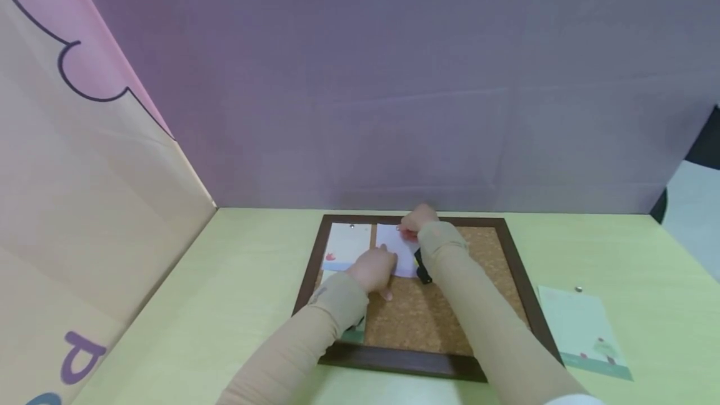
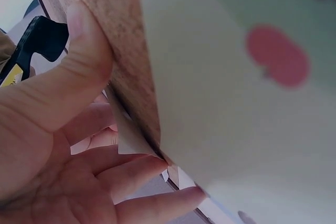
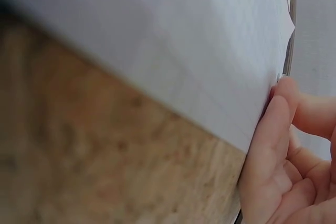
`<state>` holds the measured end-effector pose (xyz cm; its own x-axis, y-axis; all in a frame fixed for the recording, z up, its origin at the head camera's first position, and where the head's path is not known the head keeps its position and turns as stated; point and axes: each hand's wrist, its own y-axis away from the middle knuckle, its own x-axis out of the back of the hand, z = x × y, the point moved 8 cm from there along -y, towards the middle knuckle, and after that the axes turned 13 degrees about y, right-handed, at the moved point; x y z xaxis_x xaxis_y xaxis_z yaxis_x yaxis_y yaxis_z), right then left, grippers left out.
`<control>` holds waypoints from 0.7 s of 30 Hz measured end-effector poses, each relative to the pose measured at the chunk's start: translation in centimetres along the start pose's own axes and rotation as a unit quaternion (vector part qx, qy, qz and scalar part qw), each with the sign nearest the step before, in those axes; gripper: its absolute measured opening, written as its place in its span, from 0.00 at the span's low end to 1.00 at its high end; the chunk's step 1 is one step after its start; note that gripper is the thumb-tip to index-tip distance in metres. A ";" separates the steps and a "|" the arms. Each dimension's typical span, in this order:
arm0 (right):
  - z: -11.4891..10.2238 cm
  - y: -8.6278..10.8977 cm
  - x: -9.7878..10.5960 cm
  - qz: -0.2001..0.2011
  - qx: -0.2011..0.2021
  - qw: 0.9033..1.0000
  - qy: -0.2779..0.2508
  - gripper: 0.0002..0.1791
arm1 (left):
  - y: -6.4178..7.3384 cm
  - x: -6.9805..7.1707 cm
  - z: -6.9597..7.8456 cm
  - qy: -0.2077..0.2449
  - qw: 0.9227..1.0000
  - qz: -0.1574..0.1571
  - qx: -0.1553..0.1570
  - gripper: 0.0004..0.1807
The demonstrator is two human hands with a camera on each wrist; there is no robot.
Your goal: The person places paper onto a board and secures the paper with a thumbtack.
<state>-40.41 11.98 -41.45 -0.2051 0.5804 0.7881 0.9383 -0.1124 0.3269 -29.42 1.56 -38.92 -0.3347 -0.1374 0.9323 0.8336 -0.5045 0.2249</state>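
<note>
A cork board [image 1: 417, 314] with a dark wooden frame lies on the table. On it, at the top middle, is a pale lavender paper sheet [image 1: 402, 261]. My left hand [image 1: 374, 269] rests on this sheet's left part, fingers straight and thumb apart on the cork. At the sheet's top edge, my right hand [image 1: 417, 222] has thumb and forefinger together on a small silvery thumbtack [image 3: 279, 78], mostly hidden by the fingertips. Left of the sheet, a white note sheet [image 1: 345, 245] with a red print is held by a thumbtack [image 1: 352, 226] at its top.
Another printed sheet [image 1: 354, 335] on the board's lower left is partly covered by my left arm. On the table right of the board lies a pale green note sheet [image 1: 582, 324], with a thumbtack [image 1: 578, 289] by its top edge. A grey-purple cloth wall [image 1: 416, 111] stands behind the board.
</note>
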 end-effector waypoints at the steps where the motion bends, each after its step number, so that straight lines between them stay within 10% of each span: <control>1: 0.0 0.0 0.0 0.003 0.005 1.000 0.011 0.10 | 0.0 0.0 0.0 0.000 1.000 0.000 -0.001 0.36; 21: -1.1 0.6 0.2 -0.002 0.025 0.994 0.105 0.18 | 0.0 0.1 -0.4 0.005 1.000 -0.005 0.006 0.32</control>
<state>-40.19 11.19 -40.53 -0.2581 0.3981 0.8803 0.9487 -0.0676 0.3087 -29.61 1.21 -38.89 -0.3477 -0.1414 0.9269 0.8351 -0.4961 0.2376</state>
